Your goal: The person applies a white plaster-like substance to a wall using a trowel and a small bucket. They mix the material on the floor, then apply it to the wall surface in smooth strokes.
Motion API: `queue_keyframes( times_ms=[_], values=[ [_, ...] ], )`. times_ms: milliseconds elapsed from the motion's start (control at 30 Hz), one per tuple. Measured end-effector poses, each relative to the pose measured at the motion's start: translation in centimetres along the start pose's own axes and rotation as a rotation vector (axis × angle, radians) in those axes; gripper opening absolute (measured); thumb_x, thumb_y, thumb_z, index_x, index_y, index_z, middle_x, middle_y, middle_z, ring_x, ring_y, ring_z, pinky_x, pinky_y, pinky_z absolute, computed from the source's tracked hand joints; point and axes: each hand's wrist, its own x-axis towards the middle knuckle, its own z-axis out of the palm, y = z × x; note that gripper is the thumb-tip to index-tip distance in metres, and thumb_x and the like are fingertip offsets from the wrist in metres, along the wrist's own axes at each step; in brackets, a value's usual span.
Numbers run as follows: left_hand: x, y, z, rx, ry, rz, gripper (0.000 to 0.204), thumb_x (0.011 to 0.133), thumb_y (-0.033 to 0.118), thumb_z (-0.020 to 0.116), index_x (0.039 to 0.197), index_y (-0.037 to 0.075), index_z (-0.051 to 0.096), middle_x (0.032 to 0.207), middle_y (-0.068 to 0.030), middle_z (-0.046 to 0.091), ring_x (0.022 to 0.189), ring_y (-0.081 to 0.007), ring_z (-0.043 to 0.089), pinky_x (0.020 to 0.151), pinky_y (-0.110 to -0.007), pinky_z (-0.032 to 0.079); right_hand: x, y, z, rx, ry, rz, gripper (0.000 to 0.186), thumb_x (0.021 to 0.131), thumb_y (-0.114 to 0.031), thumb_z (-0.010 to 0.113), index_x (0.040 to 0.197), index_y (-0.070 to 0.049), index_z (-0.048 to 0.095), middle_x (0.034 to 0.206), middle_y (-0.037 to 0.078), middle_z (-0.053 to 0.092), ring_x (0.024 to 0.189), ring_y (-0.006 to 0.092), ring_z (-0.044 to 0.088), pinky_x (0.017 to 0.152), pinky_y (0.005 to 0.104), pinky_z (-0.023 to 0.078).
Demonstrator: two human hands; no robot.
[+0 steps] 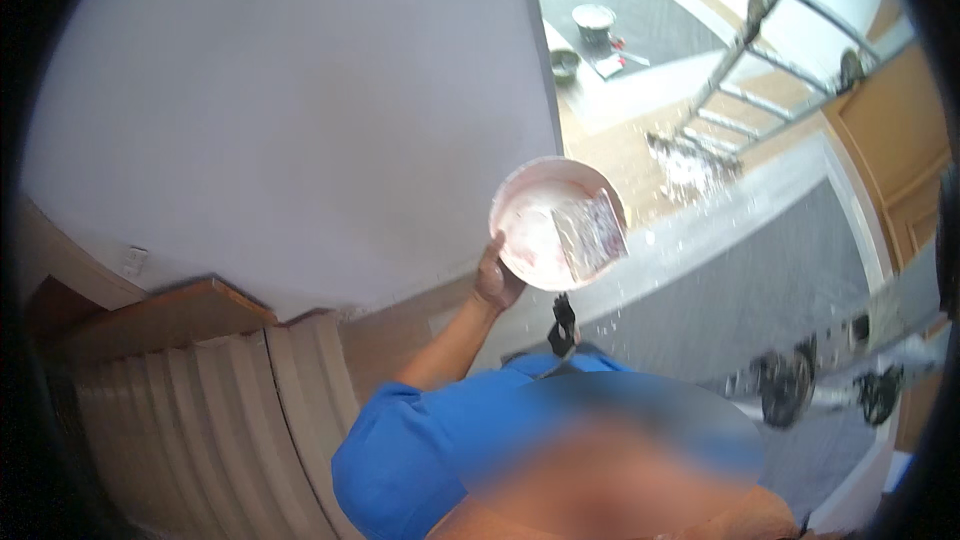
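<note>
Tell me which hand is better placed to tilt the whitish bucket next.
Left, most likely: the left hand holds the whitish bucket by its near left side. The right hand is out of view, so its reach cannot be judged.

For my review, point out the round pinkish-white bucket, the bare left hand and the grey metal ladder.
Round pinkish-white bucket (533, 184): head view, on its inner wall.
Bare left hand (497, 285): head view, middle of the hand.
Grey metal ladder (790, 69): head view, on a rung.
</note>
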Motion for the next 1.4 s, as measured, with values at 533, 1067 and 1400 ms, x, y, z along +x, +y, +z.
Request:
queue_keyframes(
  times_ms=[533, 1067, 1400],
  values=[
    [14.4, 13.8, 1.9, 0.187, -0.107, 0.188, 0.079, 0.094, 0.054, 0.053, 0.153, 0.005, 0.032, 0.151, -0.0145, 0.045, 0.138, -0.0307, 0.044, 0.117, -0.048, 0.035, 11.5, -59.2, -14.8, 0.895, 0.145, -0.948, 0.026, 0.096, -0.02, 0.06, 0.097, 0.004, 0.069, 0.089, 0.026, 0.067, 0.084, 0.043, 0.066, 0.076, 0.045, 0.051],
    [5.3, 13.0, 0.0, -0.086, 0.484, 1.101, 0.077, 0.093, 0.057, 0.051, 0.153, 0.011, 0.036, 0.154, -0.0135, 0.039, 0.142, -0.0343, 0.036, 0.115, -0.055, 0.032, -2.3, -105.4, -76.2, 1.357, 1.077, -1.516, 0.061, 0.089, -0.051, 0.066, 0.085, 0.009, 0.069, 0.075, 0.028, 0.068, 0.072, 0.0409, 0.069, 0.067, 0.0464, 0.053],
    [4.6, 11.1, 0.0, -0.108, 0.579, 1.305, 0.077, 0.091, 0.055, 0.056, 0.153, 0.013, 0.036, 0.155, -0.0115, 0.039, 0.143, -0.0332, 0.035, 0.117, -0.053, 0.03, -3.2, -107.2, -78.4, 1.411, 0.702, -1.727, 0.039, 0.091, -0.035, 0.06, 0.084, 0.001, 0.075, 0.078, 0.021, 0.072, 0.075, 0.0359, 0.071, 0.069, 0.0444, 0.055]
  ],
)
